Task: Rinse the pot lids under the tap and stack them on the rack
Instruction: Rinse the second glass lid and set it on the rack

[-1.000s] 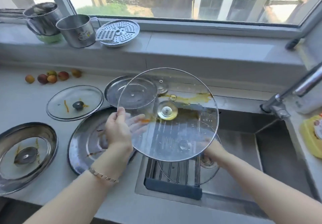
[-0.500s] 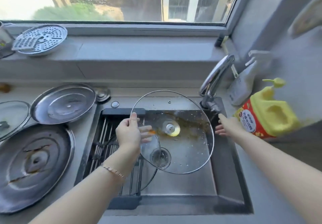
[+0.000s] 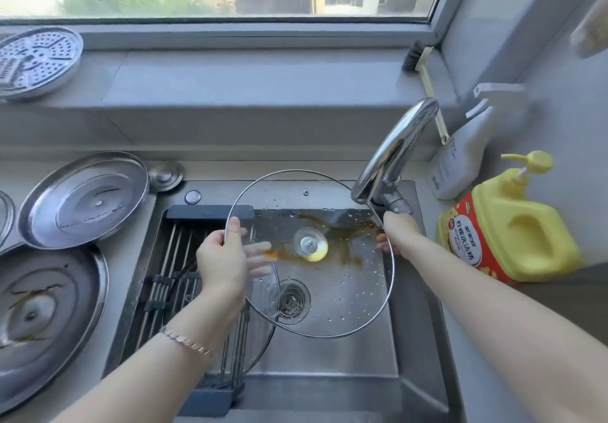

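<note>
Lid (image 3: 345, 294), gripped at its rim by the left hand (image 3: 223, 258), should tilt stain-side under the tap (image 3: 394, 146); whether the right hand (image 3: 399, 230) grips anything is unclear.

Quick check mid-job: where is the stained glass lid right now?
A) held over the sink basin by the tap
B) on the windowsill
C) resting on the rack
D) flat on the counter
A: the left hand grips the glass lid by its left rim, holding it above the sink, close to the tap.

The glass lid (image 3: 348, 284) spans the sink (image 3: 329, 360), the tap (image 3: 394, 146) arching over its right rim. The rack (image 3: 171, 258) fills the left; you have room along the near wall.
</note>
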Motion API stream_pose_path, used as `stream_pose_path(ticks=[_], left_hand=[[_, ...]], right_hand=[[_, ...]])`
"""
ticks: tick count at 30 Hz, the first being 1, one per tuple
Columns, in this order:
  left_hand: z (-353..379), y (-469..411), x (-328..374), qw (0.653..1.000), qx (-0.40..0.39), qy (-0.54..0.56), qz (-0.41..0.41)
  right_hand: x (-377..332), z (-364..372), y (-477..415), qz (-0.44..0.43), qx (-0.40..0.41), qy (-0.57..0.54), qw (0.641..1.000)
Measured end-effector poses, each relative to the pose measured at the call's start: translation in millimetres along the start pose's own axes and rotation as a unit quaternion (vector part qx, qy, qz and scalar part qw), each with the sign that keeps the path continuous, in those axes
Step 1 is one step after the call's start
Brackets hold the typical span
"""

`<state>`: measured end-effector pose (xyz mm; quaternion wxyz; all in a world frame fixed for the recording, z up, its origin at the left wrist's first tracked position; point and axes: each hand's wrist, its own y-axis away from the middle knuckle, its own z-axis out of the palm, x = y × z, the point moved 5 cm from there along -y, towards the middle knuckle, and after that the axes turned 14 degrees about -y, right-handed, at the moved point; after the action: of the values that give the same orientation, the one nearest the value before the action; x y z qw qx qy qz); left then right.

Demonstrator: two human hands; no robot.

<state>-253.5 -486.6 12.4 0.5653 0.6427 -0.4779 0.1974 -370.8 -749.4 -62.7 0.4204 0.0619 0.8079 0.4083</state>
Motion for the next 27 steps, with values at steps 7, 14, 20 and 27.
stream_pose_path(ticks=[7, 14, 20, 27], left_hand=[[5.5, 2.2, 2.2, 1.000, -0.008, 0.006, 0.007], [7.8, 5.0, 2.2, 1.000, -0.010, -0.003, 0.014], [10.4, 7.3, 2.3, 1.000, -0.012, -0.006, 0.013], [6.7, 9.7, 1.0, 1.000, 0.002, 0.003, 0.008]], right_hand=[[5.3, 0.0, -6.9, 0.003, 0.013, -0.024, 1.000], [8.4, -6.3, -0.3, -0.043, 0.006, -0.036, 0.998], [8.3, -9.5, 4.2, -0.039, -0.009, -0.023, 0.999], [6.1, 11.3, 57.0, -0.333, 0.039, 0.329, 0.883]])
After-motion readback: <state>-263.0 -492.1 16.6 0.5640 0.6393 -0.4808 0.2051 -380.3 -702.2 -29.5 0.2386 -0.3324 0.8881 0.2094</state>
